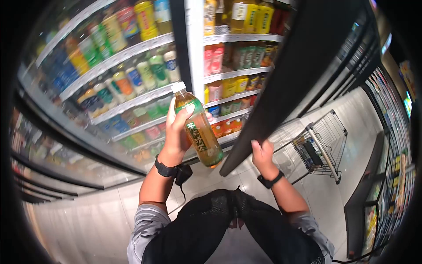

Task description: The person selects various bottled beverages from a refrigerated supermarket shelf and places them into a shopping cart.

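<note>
A bottle of amber tea (pixel 201 132) with a white cap and green label is tilted in front of the drinks fridge. My left hand (pixel 176 127) is wrapped around its upper half, the thumb lying across the label. At the lower end of the open black-framed fridge door (pixel 281 88), my right hand (pixel 263 157) grips the edge, thumb pointing up and the other fingers partly hidden. Behind the bottle, shelves (pixel 237 74) hold rows of bottled and canned drinks.
A closed glass door (pixel 101 119) covers more bottles on the left. On the tiled floor (pixel 303 193) at the right stands a wire shopping cart (pixel 323 152). Stocked shelving (pixel 398 176) lines the far right, with a dark low display unit (pixel 365 202) beside it.
</note>
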### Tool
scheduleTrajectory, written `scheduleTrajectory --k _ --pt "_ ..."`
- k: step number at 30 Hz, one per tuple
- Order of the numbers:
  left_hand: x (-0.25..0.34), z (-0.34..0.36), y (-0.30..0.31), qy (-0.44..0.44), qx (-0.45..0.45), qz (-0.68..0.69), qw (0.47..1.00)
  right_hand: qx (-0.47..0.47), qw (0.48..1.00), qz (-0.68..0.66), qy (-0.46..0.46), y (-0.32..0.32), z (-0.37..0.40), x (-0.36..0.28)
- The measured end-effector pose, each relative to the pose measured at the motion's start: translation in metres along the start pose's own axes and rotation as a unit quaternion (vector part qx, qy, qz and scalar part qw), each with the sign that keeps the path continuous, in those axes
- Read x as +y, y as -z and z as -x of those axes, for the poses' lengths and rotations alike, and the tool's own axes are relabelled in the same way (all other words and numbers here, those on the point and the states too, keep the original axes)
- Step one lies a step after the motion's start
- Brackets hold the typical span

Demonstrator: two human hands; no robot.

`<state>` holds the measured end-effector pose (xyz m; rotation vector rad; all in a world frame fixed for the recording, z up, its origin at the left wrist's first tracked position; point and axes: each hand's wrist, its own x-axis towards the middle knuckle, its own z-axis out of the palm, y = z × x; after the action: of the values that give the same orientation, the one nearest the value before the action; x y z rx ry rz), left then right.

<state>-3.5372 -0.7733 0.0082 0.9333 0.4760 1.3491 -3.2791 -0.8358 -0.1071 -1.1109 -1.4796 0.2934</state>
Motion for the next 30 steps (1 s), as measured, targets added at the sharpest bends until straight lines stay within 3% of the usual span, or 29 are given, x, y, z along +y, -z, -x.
scheduleTrajectory --k 4,6,8,14,21,22,24,26,27,30 --pt "0.042 0.066 0.019 0.005 -0.002 0.081 0.997 -0.062 0.995 0.072 -0.036 -0.082 -0.047 -0.011" --pt "0.053 0.091 0.032 -0.023 0.017 0.083 0.996 -0.042 0.995 0.086 -0.014 -0.123 -0.068 -0.001" --pt "0.065 0.108 0.043 -0.051 0.029 0.078 0.995 -0.042 0.981 0.188 -0.037 -0.155 -0.086 0.015" --pt "0.083 0.133 0.070 -0.056 0.049 0.049 0.996 -0.032 0.975 0.218 -0.039 -0.189 -0.109 0.025" --pt "0.056 0.099 0.053 -0.022 0.057 0.086 0.994 -0.115 0.981 0.152 -0.032 -0.169 -0.113 0.036" --pt "0.048 0.092 0.046 -0.013 0.053 0.086 0.995 -0.151 0.979 0.128 -0.044 -0.152 -0.110 0.013" --pt "0.029 0.076 0.031 -0.004 0.053 0.068 0.996 -0.139 0.984 0.103 0.046 -0.130 -0.097 0.013" --pt "0.005 0.059 0.012 0.013 0.042 0.063 0.997 -0.170 0.983 0.076 0.009 -0.089 -0.078 -0.014" --pt "-0.010 0.048 0.000 0.020 0.035 0.057 0.998 -0.189 0.980 0.045 0.037 -0.063 -0.068 -0.020" --pt "-0.062 0.010 -0.040 0.047 0.008 0.062 0.997 -0.235 0.967 0.011 0.099 0.011 -0.042 -0.003"
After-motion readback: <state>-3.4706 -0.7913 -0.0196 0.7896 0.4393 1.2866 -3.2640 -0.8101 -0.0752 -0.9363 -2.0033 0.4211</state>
